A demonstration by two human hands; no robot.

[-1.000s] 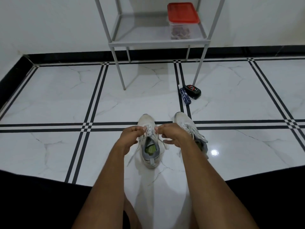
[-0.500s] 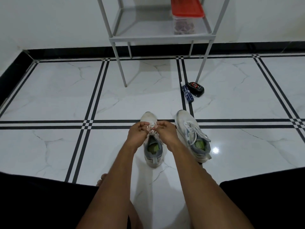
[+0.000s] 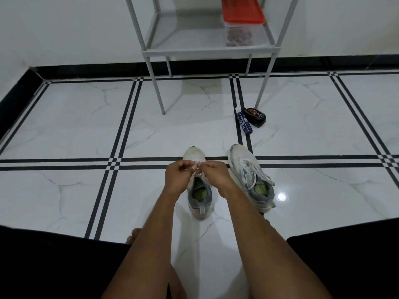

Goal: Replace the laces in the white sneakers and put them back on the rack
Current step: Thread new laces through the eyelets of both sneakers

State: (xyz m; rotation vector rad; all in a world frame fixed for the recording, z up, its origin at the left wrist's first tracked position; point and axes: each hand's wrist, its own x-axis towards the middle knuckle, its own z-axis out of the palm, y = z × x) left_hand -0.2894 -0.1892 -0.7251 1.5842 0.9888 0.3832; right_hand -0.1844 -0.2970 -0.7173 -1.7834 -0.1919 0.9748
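Both hands have drawn closer together since a second ago, when they were spread apart pulling the lace ends outward; now they meet over the middle of the near sneaker. Left hand [image 3: 180, 176] and right hand [image 3: 216, 175] each have fingers curled, pinching the lace [image 3: 198, 164] between thumb and fingertips just above the eyelets, knuckles nearly touching.

That left sneaker [image 3: 199, 190] stands upright on the floor between the forearms, toe pointing away: white upper, scuffed toe cap, grey collar and heel tab, green insole showing in the opening. Just beside it to the right stands the right sneaker [image 3: 251, 178], toe angled slightly left, white with a bluish side panel, its grey-white laces already threaded and tied in a loose bow.

Underneath is a glossy white marble-look floor [image 3: 75, 126] crossed by double black lines, with a bright light reflection beside the right sneaker. Farther off, a small dark blue bottle [image 3: 244, 125] lies next to a black round tin [image 3: 255, 117], near one leg of a grey metal rack [image 3: 207, 51]. On its shelf sits a clear container with a red lid [image 3: 241, 20]. A black skirting runs along the white wall behind.
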